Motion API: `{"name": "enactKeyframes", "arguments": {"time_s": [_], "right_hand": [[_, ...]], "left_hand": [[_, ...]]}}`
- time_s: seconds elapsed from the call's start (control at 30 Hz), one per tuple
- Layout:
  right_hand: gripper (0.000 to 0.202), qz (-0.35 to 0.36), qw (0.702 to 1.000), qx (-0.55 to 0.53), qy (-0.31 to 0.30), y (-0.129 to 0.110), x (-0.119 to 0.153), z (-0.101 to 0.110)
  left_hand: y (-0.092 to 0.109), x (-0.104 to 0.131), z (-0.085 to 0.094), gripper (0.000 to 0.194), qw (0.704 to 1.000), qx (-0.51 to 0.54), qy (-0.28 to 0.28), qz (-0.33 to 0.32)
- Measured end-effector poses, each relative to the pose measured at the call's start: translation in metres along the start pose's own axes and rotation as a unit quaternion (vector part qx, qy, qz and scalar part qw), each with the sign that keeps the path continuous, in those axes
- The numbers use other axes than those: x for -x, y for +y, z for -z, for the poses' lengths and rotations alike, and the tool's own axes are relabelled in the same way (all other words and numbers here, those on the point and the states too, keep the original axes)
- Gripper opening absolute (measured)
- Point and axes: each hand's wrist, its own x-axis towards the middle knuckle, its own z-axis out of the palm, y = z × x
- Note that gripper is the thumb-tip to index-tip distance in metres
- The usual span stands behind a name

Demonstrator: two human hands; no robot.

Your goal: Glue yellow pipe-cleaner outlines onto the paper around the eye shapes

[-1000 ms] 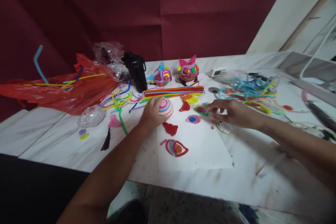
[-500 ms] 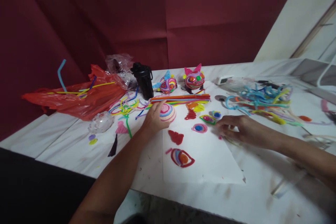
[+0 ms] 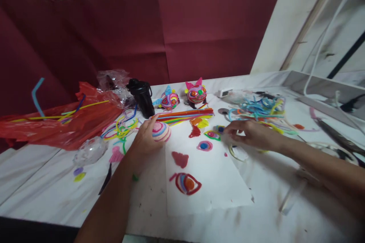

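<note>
My left hand [image 3: 146,141] is curled around the left side of a ball [image 3: 161,132] wound in pink, blue and cream stripes, resting on the table. Over the white paper's right side, my right hand [image 3: 247,133] has its thumb and fingers pinched at a small blue round piece [image 3: 219,129] with a yellow edge; the fingertips partly cover it. Close by lie a green-edged eye shape [image 3: 212,135] and a pink oval with a blue centre [image 3: 204,145]. A red fuzzy piece [image 3: 180,159] and a red-rimmed eye shape [image 3: 188,183] lie nearer on the white paper [image 3: 216,193].
Pipe cleaners lie in a bundle [image 3: 188,114] behind the ball and in a tangled heap [image 3: 259,108] at right. Two decorated animal heads [image 3: 196,93] stand behind. A black bottle [image 3: 142,98], red plastic bag [image 3: 65,125] and clear ball [image 3: 90,150] are at left.
The view has shifted, so the table's things appear further left. My right hand has moved from beside the green-edged eye shape to the blue round piece. My left hand stays on the ball.
</note>
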Motion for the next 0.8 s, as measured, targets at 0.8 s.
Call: {"name": "enactKeyframes", "arguments": {"time_s": [0.8], "right_hand": [[0.011, -0.151, 0.987, -0.007, -0.05, 0.003, 0.028, -0.014]], "left_hand": [[0.0, -0.007, 0.003, 0.079, 0.995, -0.068, -0.052, -0.055]]}}
